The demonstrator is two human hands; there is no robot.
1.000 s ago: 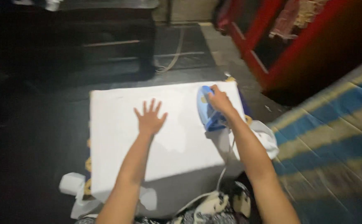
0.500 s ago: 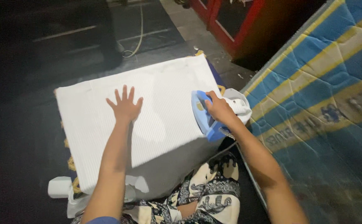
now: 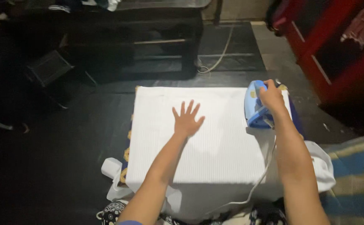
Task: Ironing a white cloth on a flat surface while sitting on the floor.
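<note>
Dark floor point(image 3: 65, 166) fills most of the view. Dark low table point(image 3: 148, 46) at top, red cabinet point(image 3: 336, 54) top right, blue striped mattress point(image 3: 357, 166) at the right edge. White cloth point(image 3: 215, 158) spread flat in the centre over a padded base, patterned yellow edge showing along its left side. Blue-and-white iron point(image 3: 255, 106) sits on the cloth's far right corner, its white cord point(image 3: 261, 179) trailing down toward the near edge. Right hand point(image 3: 271, 98) closed around the iron's handle. Left hand point(image 3: 188, 121) flat on the cloth, palm down, 5 fingers spread wide, holding nothing, well apart from the iron. Grey cable point(image 3: 219, 58) loops on the floor by the table.
</note>
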